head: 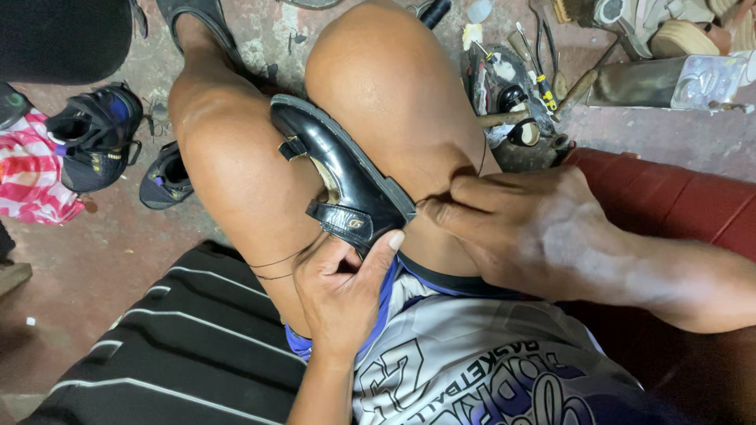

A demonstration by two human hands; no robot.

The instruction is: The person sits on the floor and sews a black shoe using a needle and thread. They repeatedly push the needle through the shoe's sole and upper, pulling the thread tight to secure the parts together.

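At the lower centre of the frame we steady the heel end of a black strapped shoe (342,169) with our left hand (342,295), thumb pressed to its rim. Our right hand (524,232), at centre right, is pinched shut at the sole edge, apparently on a thin thread (279,260). We wedge the shoe between our knees so both hands stay free. Beyond, at upper right, hand tools (524,71) lie within reach; at upper left sits a black sneaker (94,134).
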